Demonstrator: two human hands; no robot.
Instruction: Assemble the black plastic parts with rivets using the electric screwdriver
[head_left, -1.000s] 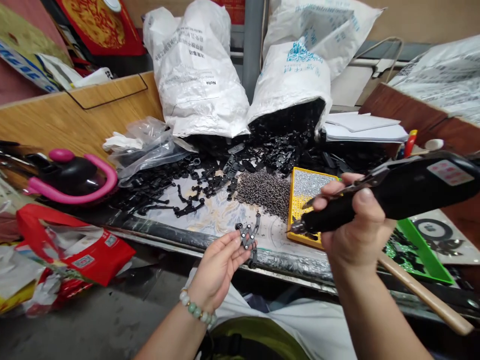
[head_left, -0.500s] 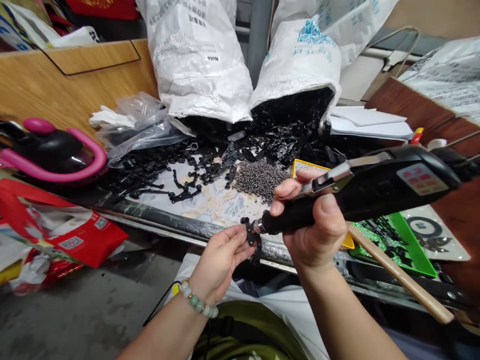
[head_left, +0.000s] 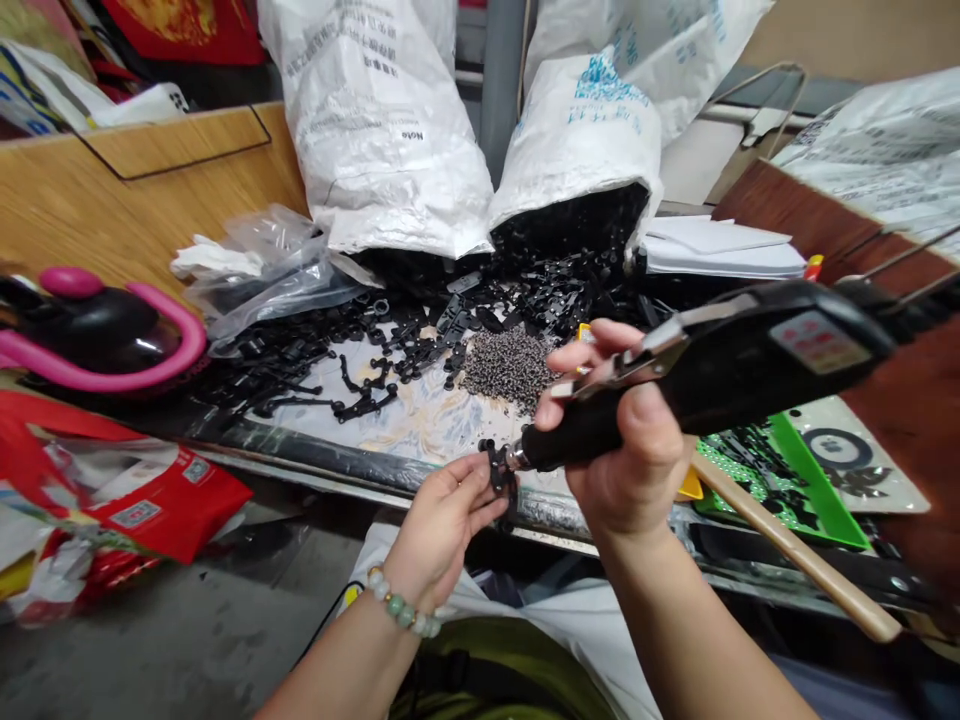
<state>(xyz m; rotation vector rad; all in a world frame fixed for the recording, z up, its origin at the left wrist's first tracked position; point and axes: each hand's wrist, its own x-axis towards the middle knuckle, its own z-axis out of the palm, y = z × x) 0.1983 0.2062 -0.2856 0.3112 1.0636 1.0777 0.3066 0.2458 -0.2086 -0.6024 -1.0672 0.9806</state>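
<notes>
The left hand (head_left: pixel 442 525) pinches a small black part (head_left: pixel 501 478) in front of the worktop (head_left: pixel 420 415) edge, as it did a second ago. What is new: the right hand (head_left: pixel 630 450), closed around the black driver (head_left: pixel 720 375), has brought it over from the yellow tray (head_left: pixel 691 485), and its tip now touches the part, so fastening seems to begin. The part is black plastic, jointed, with small round holes; most of it is hidden by the fingers.
</notes>
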